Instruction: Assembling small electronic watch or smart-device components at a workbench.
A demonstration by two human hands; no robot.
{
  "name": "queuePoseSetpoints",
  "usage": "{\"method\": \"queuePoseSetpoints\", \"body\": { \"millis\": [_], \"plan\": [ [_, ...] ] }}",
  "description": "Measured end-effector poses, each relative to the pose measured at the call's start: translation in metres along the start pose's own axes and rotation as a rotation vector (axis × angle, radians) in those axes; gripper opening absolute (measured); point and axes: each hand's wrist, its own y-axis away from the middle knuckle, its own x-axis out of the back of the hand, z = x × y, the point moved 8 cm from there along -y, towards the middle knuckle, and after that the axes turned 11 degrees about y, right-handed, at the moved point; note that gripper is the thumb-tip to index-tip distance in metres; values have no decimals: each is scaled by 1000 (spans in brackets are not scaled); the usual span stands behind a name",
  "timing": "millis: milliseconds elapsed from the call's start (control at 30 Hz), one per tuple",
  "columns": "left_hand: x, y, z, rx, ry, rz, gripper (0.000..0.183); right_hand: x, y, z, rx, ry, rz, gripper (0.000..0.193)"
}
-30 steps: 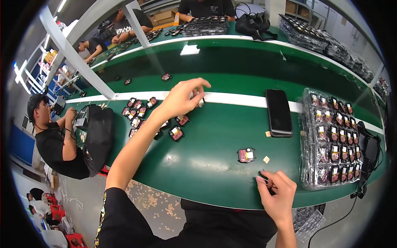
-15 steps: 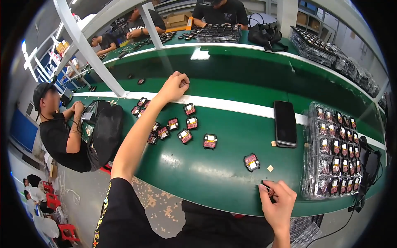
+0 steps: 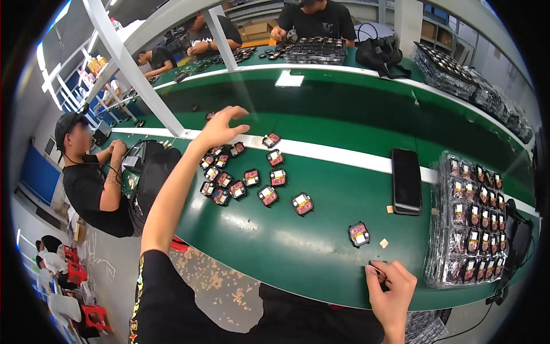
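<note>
My left hand (image 3: 224,127) reaches over the white rail, fingers spread and holding nothing. Just right of it, a small black square electronic module (image 3: 271,139) with a pink-and-white face lies on the rail's near edge. A loose group of similar modules (image 3: 221,178) lies below the hand, partly behind my forearm. Farther right are a module (image 3: 302,203) on its own and another module (image 3: 360,234) nearer my right hand (image 3: 392,289). That hand is closed in a pinch on a thin dark tool (image 3: 378,272), mostly hidden by the fingers, at the table's front edge.
A black phone-like device (image 3: 407,182) lies on the green table (image 3: 326,252). Stacked clear trays (image 3: 431,252) of modules stand at the right. Beyond the rail runs a sunken green belt (image 3: 344,97). A seated co-worker (image 3: 91,172) is at left; others sit across.
My left hand has opened from a closed grip and drawn back left, leaving a module at the rail's edge. My right hand keeps its pinch. The whole view has shifted slightly.
</note>
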Motion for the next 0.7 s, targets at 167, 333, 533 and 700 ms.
{"method": "queuePoseSetpoints", "body": {
  "millis": [167, 333, 533, 700],
  "plan": [
    [40, -16, -143, 395, -371, 348, 89, -2, 1, 1, -23, -13, 2, 11],
    [47, -31, -160, 260, -121, 342, 25, -3, -2, 0, -50, 36, -34, 11],
    [45, -7, -129, 191, -239, 195, 23, -7, -5, 0, -90, 18, -10, 10],
    [46, 27, -69, 84, -177, -46, 25, -6, -6, -1, -68, 55, -2, 11]
  ]
}}
